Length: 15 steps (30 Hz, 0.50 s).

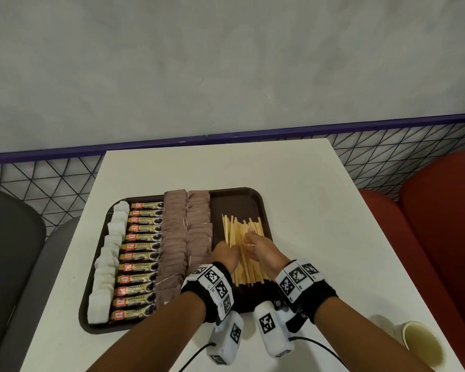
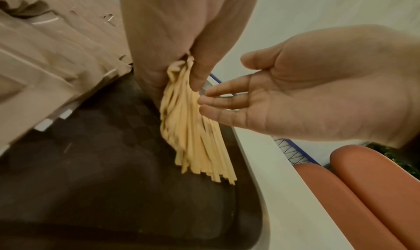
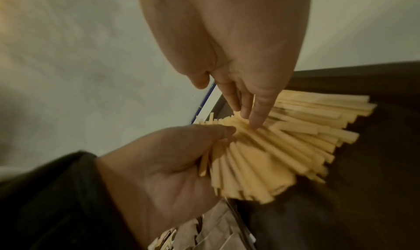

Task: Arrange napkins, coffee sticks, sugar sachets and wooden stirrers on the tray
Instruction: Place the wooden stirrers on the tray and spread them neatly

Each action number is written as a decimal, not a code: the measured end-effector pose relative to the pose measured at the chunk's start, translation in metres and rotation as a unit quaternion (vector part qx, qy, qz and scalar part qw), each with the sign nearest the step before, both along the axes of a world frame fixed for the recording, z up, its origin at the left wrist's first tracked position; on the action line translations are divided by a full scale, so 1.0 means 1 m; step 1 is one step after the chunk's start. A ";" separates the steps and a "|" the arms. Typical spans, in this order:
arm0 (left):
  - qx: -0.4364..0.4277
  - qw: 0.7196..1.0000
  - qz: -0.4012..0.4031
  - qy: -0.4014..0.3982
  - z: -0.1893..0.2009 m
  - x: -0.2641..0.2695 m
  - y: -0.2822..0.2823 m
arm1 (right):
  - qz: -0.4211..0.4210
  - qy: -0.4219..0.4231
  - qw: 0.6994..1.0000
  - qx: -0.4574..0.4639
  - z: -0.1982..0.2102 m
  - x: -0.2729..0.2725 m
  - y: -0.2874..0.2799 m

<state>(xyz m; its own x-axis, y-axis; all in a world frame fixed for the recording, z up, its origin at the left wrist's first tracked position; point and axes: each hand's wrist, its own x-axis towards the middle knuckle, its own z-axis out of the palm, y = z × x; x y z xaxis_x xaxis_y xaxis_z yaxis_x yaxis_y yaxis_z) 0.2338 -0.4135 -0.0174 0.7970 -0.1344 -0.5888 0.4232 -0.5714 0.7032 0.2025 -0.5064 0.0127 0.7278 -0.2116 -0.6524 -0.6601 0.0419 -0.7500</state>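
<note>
A dark brown tray (image 1: 235,204) lies on the white table (image 1: 301,178). From left to right it holds a column of white napkins (image 1: 110,261), a column of coffee sticks (image 1: 141,261), two columns of brown sugar sachets (image 1: 184,237), and a fanned bundle of wooden stirrers (image 1: 249,273). My left hand (image 1: 227,253) grips the bundle from its left side, thumb on top of the stirrers (image 3: 284,146) and fingers underneath. My right hand (image 1: 257,245) touches the top of the fan with straight fingers (image 3: 254,117). In the left wrist view the stirrers (image 2: 195,137) hang tilted above the tray floor (image 2: 113,182).
An empty paper cup (image 1: 422,342) stands at the table's near right corner. Red seats (image 1: 440,224) are on the right, a grey chair (image 1: 11,251) on the left. A mesh fence with a purple rail (image 1: 279,132) runs behind the table.
</note>
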 end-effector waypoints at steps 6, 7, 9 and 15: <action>0.003 1.000 -0.010 -0.003 -0.003 0.003 0.003 | 0.008 0.001 1.000 0.002 -0.003 0.002 0.005; 0.007 1.000 -0.014 -0.006 -0.004 0.003 0.003 | 0.004 -0.003 1.000 0.007 -0.004 0.003 0.005; 0.014 1.000 -0.025 -0.004 -0.009 0.004 0.003 | 0.001 -0.003 1.000 0.009 -0.006 0.003 0.006; 0.043 0.998 -0.044 0.013 0.018 -0.009 0.001 | -0.023 -0.005 0.999 0.042 -0.013 0.005 0.010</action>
<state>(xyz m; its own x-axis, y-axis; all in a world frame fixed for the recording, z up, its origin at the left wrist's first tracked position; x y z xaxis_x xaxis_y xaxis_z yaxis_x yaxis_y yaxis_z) 0.2248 -0.4128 0.0004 0.7691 -0.1519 -0.6208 0.3855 -0.6645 0.6402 0.2072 -0.4963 -0.0005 0.7248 -0.1889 -0.6626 -0.6492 0.1351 -0.7486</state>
